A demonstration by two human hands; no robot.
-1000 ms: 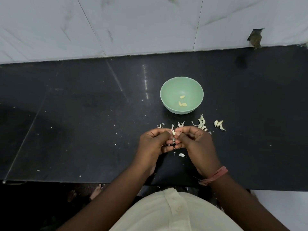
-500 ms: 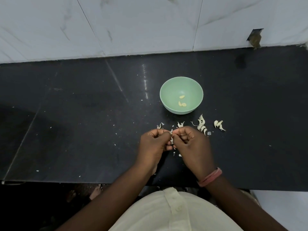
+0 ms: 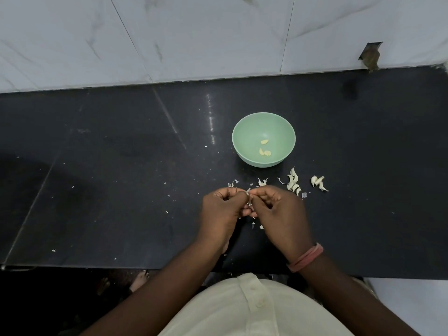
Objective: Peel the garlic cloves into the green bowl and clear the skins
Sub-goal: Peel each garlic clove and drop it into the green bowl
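A green bowl (image 3: 242, 132) stands on the black counter (image 3: 121, 190), with three peeled garlic cloves (image 3: 264, 151) lying in it. Just in front of the bowl my left hand (image 3: 221, 212) and my right hand (image 3: 281, 209) meet, fingers curled. Between their fingertips they pinch one small garlic clove (image 3: 248, 191), mostly hidden, only a pale tip showing. Unpeeled cloves (image 3: 293, 181) lie to the right of my hands, and a further clump of cloves (image 3: 318, 182) lies beyond them. Loose skins (image 3: 262, 182) are scattered near the bowl, and skin flakes (image 3: 257, 225) lie under my hands.
A white marble-tiled wall (image 3: 218, 37) rises behind the counter, with a small cut-out hole (image 3: 369, 54) at its right. The counter's front edge (image 3: 97, 266) runs below my wrists. Tiny skin flecks dot the counter's left part.
Both hands have drawn together a little and shifted slightly left; less of the clove shows between the fingertips. The bowl and loose cloves have not moved.
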